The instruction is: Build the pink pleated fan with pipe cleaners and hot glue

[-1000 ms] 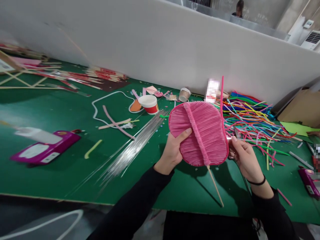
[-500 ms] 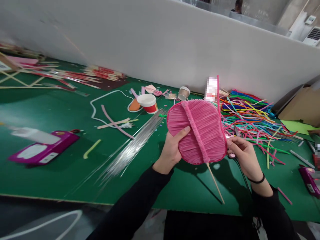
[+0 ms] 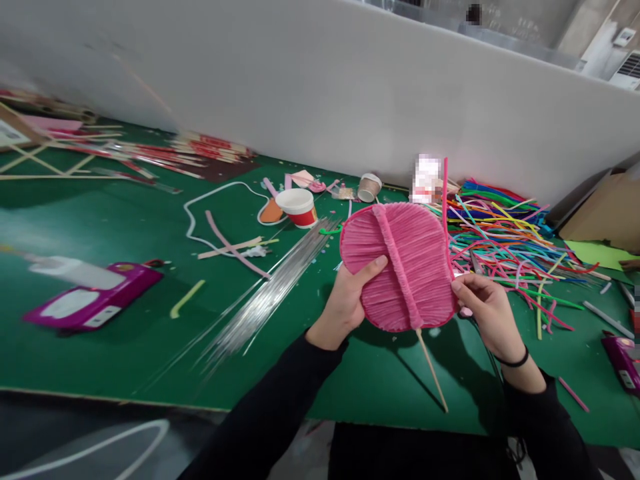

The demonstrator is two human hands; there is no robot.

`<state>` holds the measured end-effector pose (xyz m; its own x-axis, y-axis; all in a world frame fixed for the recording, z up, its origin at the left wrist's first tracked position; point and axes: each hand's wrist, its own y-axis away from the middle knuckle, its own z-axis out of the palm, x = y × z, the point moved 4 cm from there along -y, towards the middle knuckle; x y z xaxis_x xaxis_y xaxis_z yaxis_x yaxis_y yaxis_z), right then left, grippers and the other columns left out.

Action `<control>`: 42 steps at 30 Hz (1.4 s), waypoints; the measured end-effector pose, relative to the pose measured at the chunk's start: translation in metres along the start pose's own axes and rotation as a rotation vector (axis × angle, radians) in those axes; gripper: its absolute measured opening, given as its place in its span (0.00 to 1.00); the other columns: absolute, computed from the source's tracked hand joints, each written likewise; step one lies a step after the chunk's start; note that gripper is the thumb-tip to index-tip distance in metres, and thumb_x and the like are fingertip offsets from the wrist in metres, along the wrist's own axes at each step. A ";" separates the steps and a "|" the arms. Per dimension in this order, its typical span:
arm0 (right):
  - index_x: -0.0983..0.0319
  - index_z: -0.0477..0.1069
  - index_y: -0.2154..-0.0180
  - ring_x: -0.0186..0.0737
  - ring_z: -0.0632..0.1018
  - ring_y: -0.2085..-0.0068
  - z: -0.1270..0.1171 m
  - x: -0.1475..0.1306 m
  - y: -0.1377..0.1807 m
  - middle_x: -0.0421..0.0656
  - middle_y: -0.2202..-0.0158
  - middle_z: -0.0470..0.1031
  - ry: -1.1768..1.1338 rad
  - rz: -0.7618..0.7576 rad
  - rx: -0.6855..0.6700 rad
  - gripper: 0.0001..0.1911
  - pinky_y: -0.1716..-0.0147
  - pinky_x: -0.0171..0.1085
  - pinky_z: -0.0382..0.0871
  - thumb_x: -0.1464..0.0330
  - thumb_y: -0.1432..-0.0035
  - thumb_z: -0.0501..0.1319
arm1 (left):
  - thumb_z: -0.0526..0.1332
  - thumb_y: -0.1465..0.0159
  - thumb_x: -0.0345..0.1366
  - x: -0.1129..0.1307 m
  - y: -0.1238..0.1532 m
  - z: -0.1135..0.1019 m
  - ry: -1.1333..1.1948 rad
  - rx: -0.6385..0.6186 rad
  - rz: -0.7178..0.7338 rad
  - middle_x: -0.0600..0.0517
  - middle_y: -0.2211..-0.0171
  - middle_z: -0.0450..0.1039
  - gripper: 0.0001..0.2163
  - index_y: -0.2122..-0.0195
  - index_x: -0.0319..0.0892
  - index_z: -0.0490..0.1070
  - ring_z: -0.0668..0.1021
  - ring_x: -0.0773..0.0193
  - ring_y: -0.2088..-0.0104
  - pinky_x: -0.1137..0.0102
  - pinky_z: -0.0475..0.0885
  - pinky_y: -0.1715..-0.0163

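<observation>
A pink fan-shaped piece (image 3: 425,253), covered in rows of fuzzy pipe cleaners with a thick fuzzy rib across it, is held up over the table. My left hand (image 3: 343,303) grips its left side, thumb on the front and fingers behind. A thin wooden stick (image 3: 433,371) juts from its lower end. Along its edge runs a darker pink pipe cleaner (image 3: 445,200), whose free end stands straight up past the right side. At the lower right edge, my right hand (image 3: 487,313) pinches this pipe cleaner between thumb and forefinger; its other fingers are curled.
Colourful pipe cleaners (image 3: 510,227) lie heaped at the back right. Thin metal wires (image 3: 270,293) spread left of my hands, near a paper cup (image 3: 297,207). Purple devices (image 3: 107,300) sit at both sides on the green table (image 3: 165,360). A grey partition (image 3: 300,87) stands behind.
The fan-shaped piece and both hands have shifted slightly right in view. The free end of the darker pink pipe cleaner has swung a little to the right, more upright. Both grips are kept.
</observation>
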<state>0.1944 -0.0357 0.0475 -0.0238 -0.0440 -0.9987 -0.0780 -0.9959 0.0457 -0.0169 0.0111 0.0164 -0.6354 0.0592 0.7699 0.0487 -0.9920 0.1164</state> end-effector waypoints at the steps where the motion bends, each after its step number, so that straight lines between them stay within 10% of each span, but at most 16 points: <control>1: 0.61 0.76 0.73 0.29 0.65 0.78 -0.001 0.002 -0.001 0.35 0.80 0.68 -0.020 -0.001 0.030 0.20 0.79 0.32 0.60 0.52 0.56 0.74 | 0.78 0.55 0.38 0.000 0.001 0.001 -0.008 -0.015 -0.015 0.49 0.60 0.83 0.25 0.56 0.43 0.76 0.84 0.52 0.59 0.60 0.81 0.56; 7: 0.61 0.75 0.71 0.27 0.60 0.81 -0.004 0.012 -0.003 0.33 0.82 0.64 -0.088 0.006 0.122 0.22 0.83 0.31 0.55 0.50 0.56 0.74 | 0.79 0.56 0.38 -0.006 0.008 0.007 -0.050 -0.154 -0.129 0.44 0.52 0.82 0.28 0.53 0.41 0.76 0.82 0.46 0.51 0.57 0.80 0.50; 15: 0.61 0.75 0.70 0.32 0.72 0.79 -0.013 0.013 -0.001 0.40 0.76 0.75 -0.015 0.038 0.087 0.24 0.82 0.32 0.60 0.46 0.52 0.69 | 0.79 0.59 0.33 -0.001 0.006 0.005 -0.009 -0.044 -0.127 0.49 0.60 0.83 0.24 0.59 0.41 0.77 0.84 0.54 0.59 0.62 0.81 0.56; 21: 0.60 0.73 0.69 0.44 0.78 0.69 -0.052 0.008 -0.005 0.46 0.70 0.78 0.860 -0.257 0.266 0.24 0.68 0.40 0.69 0.46 0.41 0.60 | 0.78 0.60 0.33 0.001 0.001 0.001 0.006 0.024 -0.050 0.51 0.64 0.83 0.25 0.59 0.42 0.77 0.83 0.56 0.63 0.65 0.80 0.61; 28: 0.64 0.70 0.61 0.53 0.79 0.59 -0.048 0.077 -0.030 0.56 0.61 0.77 1.382 -0.203 0.188 0.25 0.62 0.43 0.70 0.49 0.45 0.67 | 0.78 0.60 0.33 0.004 -0.003 -0.003 -0.013 0.080 0.075 0.52 0.63 0.82 0.27 0.56 0.42 0.77 0.83 0.56 0.61 0.65 0.80 0.60; 35: 0.63 0.67 0.61 0.50 0.77 0.63 -0.046 0.080 -0.030 0.50 0.65 0.75 1.156 -0.265 0.323 0.17 0.62 0.44 0.71 0.57 0.46 0.62 | 0.77 0.57 0.34 0.009 -0.006 -0.008 -0.004 0.140 0.139 0.51 0.62 0.82 0.23 0.59 0.43 0.77 0.82 0.54 0.56 0.60 0.78 0.53; 42: 0.60 0.60 0.56 0.45 0.75 0.72 -0.072 0.036 -0.010 0.45 0.68 0.73 0.804 -0.308 0.860 0.27 0.71 0.40 0.68 0.50 0.51 0.63 | 0.77 0.59 0.34 0.013 -0.010 -0.013 -0.007 0.185 0.168 0.52 0.62 0.81 0.24 0.59 0.44 0.77 0.82 0.54 0.59 0.60 0.80 0.56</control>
<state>0.2660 -0.0335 0.0098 0.7126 -0.1552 -0.6842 -0.6141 -0.6095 -0.5013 -0.0355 0.0198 0.0168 -0.6015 -0.1035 0.7921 0.2938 -0.9507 0.0988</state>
